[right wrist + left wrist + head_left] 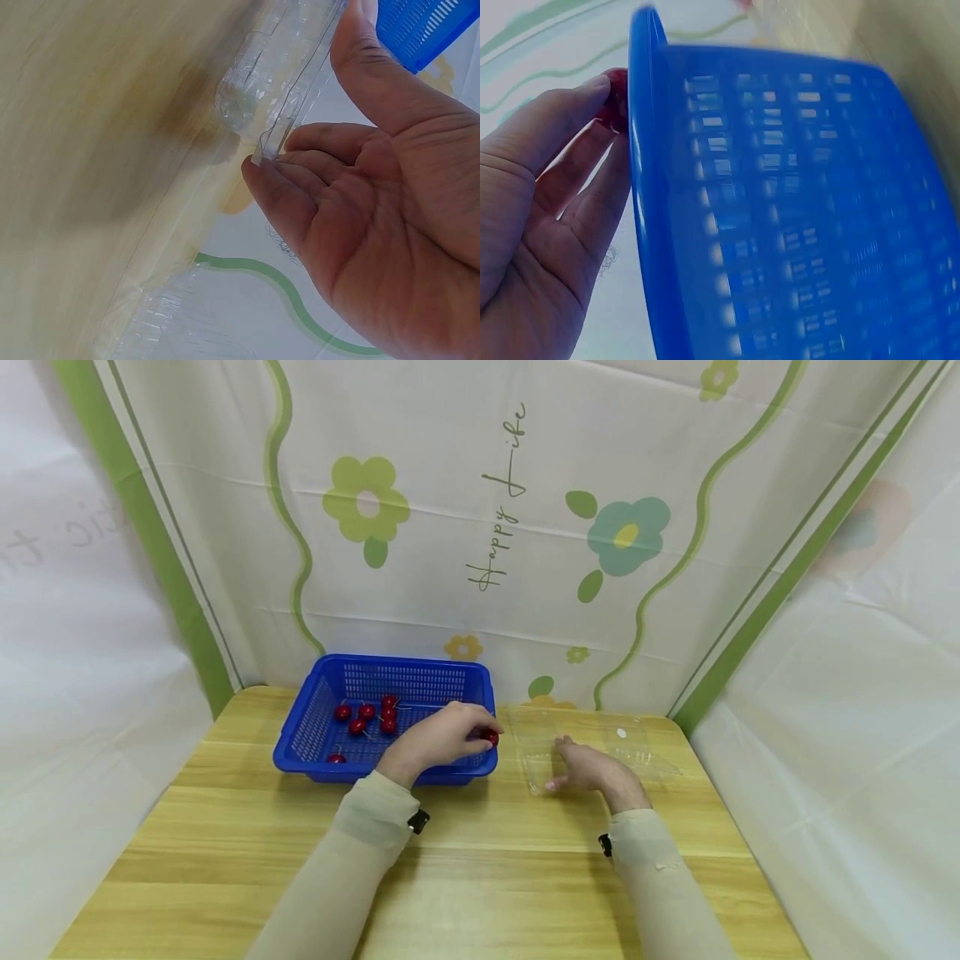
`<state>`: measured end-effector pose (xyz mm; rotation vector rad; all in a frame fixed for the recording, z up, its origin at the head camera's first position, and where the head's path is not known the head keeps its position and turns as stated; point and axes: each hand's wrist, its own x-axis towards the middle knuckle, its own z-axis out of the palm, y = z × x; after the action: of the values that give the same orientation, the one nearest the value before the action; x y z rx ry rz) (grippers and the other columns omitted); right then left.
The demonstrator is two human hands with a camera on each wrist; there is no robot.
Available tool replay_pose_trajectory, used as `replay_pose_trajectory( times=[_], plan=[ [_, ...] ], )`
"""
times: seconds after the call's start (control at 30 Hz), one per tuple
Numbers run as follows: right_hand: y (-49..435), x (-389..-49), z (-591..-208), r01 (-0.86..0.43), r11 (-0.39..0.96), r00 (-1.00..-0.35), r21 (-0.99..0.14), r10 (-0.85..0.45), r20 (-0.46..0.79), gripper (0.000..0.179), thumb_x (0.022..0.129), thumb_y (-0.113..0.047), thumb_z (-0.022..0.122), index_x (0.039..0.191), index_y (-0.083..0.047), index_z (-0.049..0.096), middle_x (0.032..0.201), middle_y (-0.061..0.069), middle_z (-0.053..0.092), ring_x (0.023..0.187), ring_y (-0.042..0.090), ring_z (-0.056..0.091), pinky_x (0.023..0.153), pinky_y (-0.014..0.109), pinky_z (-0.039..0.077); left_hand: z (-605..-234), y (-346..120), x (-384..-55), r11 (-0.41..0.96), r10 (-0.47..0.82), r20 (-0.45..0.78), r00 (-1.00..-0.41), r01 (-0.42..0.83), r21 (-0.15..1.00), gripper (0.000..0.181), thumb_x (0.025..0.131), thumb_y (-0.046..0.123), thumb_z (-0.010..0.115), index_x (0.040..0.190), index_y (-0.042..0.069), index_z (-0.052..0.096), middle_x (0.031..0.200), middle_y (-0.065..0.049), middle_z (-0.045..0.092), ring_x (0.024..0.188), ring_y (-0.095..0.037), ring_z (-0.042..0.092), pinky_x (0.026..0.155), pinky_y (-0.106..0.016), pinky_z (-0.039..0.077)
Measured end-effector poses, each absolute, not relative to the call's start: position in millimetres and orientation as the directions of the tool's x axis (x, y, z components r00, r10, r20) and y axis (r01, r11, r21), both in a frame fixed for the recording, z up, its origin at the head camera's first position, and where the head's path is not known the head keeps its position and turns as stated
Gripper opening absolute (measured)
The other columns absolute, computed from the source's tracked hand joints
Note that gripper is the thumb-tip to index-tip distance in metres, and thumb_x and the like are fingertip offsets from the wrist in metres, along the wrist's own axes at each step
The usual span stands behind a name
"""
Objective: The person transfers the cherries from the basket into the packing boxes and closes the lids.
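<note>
My left hand pinches a red cherry between thumb and fingers, right at the right rim of the blue basket. Several more red cherries with thin stems lie inside the basket, mostly toward its left half. To the right of the basket stands a clear plastic clamshell box, its lid folded out to the right. My right hand is at this box, thumb and fingers spread loosely, with fingertips at the rim in the right wrist view.
Everything stands on a wood-grain table. A white curtain with flowers and lettering hangs along the back, and more sheeting hangs at both sides. The lid carries a small white sticker.
</note>
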<state>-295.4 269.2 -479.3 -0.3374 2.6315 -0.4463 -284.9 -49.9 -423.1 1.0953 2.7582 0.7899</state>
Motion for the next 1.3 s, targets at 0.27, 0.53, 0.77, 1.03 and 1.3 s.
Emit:
replay_pose_trajectory(
  times=[0.27,0.53,0.77,1.03,1.3],
  plan=[
    [269,-296,-479,-0.185,0.919,-0.869,-0.348,-0.319,-0.380,0.104,0.107,-0.035,0.085,0.181,0.010,0.027,0.191,0.036,0.018,0.180,0.054,0.023,0.149,0.068,0.022,-428,-20,-283,0.573,0.688,0.139,-0.712,0.652,0.497,0.027,0.113,0.013,0.080,0.140,0.009,0.084,0.139,-0.010,0.085,0.126,-0.025,0.081,0.110,-0.042,0.071],
    [268,-295,-477,-0.197,0.914,-0.864,-0.354,-0.332,-0.377,0.104,0.107,-0.033,0.087,0.179,0.013,0.028,0.189,0.039,0.019,0.178,0.055,0.026,0.148,0.068,0.025,-438,3,-284,0.567,0.716,0.114,-0.689,0.669,0.481,0.026,0.115,0.017,0.079,0.139,0.012,0.085,0.141,-0.007,0.085,0.127,-0.022,0.080,0.110,-0.038,0.070],
    [268,-294,-476,-0.197,0.913,-0.866,-0.358,-0.333,-0.374,0.105,0.106,-0.034,0.087,0.180,0.013,0.028,0.189,0.039,0.019,0.177,0.057,0.028,0.147,0.071,0.028,-444,21,-289,0.563,0.743,0.097,-0.662,0.697,0.443,0.026,0.116,0.019,0.078,0.141,0.014,0.085,0.139,-0.003,0.086,0.125,-0.017,0.081,0.109,-0.031,0.068],
    [270,-293,-476,-0.198,0.903,-0.861,-0.382,-0.346,-0.374,0.103,0.110,-0.033,0.084,0.181,0.011,0.025,0.190,0.040,0.015,0.178,0.058,0.026,0.147,0.072,0.025,-454,42,-300,0.557,0.768,0.068,-0.637,0.717,0.419,0.024,0.115,0.016,0.079,0.138,0.014,0.086,0.140,-0.004,0.086,0.128,-0.019,0.080,0.113,-0.031,0.067],
    [270,-296,-479,-0.226,0.901,-0.861,-0.371,-0.363,-0.357,0.100,0.110,-0.033,0.083,0.181,0.010,0.027,0.188,0.042,0.017,0.176,0.059,0.029,0.146,0.072,0.027,-457,54,-300,0.615,0.743,0.008,-0.669,0.687,0.388,0.023,0.115,0.017,0.079,0.137,0.015,0.087,0.135,-0.002,0.086,0.120,-0.015,0.077,0.109,-0.030,0.067]
  ],
)
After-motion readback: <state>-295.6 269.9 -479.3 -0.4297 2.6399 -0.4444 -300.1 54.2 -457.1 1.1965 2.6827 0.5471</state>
